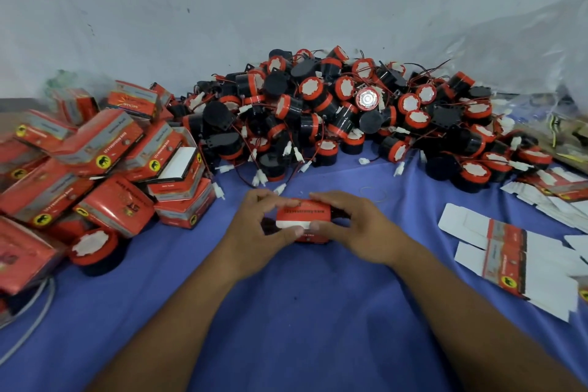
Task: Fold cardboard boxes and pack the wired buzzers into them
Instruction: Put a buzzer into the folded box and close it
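Two hands meet on a small red cardboard box (302,219) near the middle of the blue cloth-covered surface (302,312). The left hand (254,229) curls round the box's left end, with its thumb at the white flap edge. The right hand (356,229) grips the right end, fingers over the top and thumb on the front. Whether the box rests on the cloth cannot be told. Behind it, a heap of black-and-red round wired buzzers (334,111) lies against the pale wall (286,3). Folded red boxes (105,169) are piled at the left, with a single loose buzzer (94,248) just in front of them. Flat, unfolded box blanks (509,258) lie at the right, well apart from the hands.
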